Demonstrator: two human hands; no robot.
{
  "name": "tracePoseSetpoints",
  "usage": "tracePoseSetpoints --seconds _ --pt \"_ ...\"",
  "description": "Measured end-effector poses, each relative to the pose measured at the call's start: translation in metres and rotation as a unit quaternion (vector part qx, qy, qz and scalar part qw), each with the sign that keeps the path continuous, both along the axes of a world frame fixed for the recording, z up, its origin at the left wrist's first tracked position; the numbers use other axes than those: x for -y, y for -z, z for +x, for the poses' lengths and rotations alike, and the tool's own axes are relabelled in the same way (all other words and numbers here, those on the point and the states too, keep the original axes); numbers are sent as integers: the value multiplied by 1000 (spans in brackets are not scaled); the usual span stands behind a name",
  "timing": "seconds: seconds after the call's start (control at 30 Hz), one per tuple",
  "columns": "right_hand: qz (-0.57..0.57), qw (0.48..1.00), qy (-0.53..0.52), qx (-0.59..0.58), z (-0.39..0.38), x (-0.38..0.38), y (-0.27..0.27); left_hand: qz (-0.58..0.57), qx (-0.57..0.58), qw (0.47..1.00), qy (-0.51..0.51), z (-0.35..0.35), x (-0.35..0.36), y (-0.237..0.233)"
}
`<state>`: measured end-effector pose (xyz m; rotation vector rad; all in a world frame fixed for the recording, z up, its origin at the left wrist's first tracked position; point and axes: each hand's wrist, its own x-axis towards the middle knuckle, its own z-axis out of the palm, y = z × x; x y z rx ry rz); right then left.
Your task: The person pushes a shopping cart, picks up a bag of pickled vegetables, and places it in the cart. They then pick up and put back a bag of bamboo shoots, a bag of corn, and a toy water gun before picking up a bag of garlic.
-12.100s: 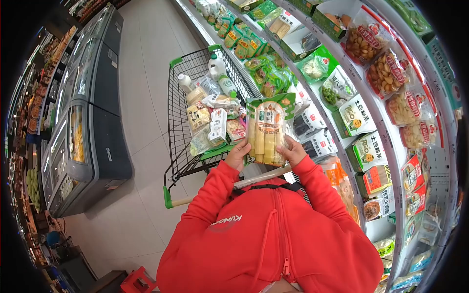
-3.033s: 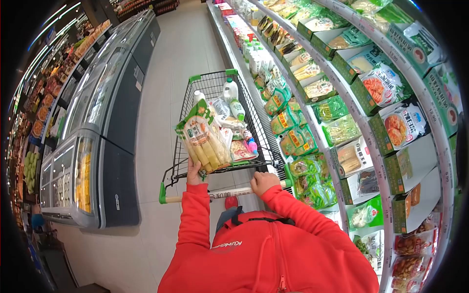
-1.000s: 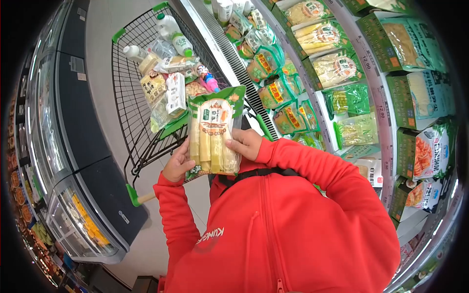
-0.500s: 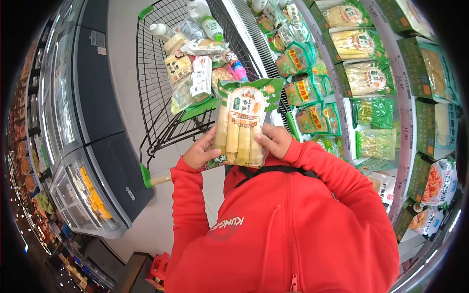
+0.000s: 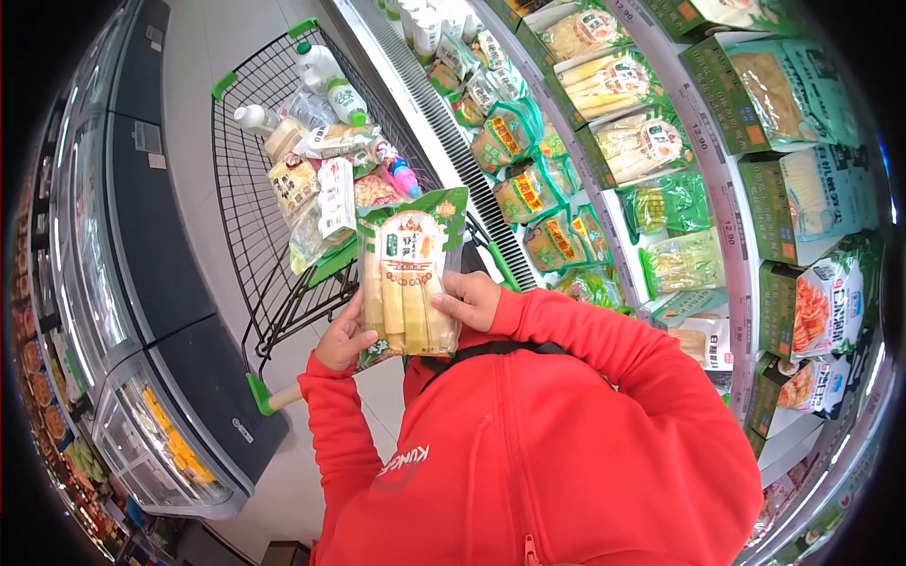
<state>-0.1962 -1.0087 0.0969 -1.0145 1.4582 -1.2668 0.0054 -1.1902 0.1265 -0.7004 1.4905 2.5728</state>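
Note:
A clear and green pack of bamboo shoots (image 5: 408,292) is held upright in front of my chest, with its printed label facing me. My left hand (image 5: 342,338) grips the lower left edge, thumb on the front. On the opposite edge my right hand (image 5: 472,300) closes around the side, its thumb pressed on the film; the fingers behind the pack are hidden. Just beyond it stands a black wire shopping cart (image 5: 236,179). Inside lie a white bottle with a green label (image 5: 346,99), a white printed package (image 5: 336,196) and several other bagged foods.
On the right, a chilled shelf carries similar bamboo shoot packs (image 5: 646,146), green bags (image 5: 555,241) and kimchi-like packs (image 5: 821,307) behind price strips. Dark freezer cabinets (image 5: 170,274) line the left. The cart's handle (image 5: 286,397) reaches near my left forearm; pale floor tiles (image 5: 283,472) show below.
The view has shifted, so the cart, shelf and pack sit farther left and lower, with the shelf filling more of the right. Both hands still hold the pack.

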Motion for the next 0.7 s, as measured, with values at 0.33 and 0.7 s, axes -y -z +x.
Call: tracePoseSetpoints --seconds 0.33,0.7 --pt "-3 1000 28 13 -2 -3 -2 3 -8 1000 1 -15 -2 -10" --pt "55 900 245 356 -92 -55 -8 36 -27 983 177 -186 -10 -17"
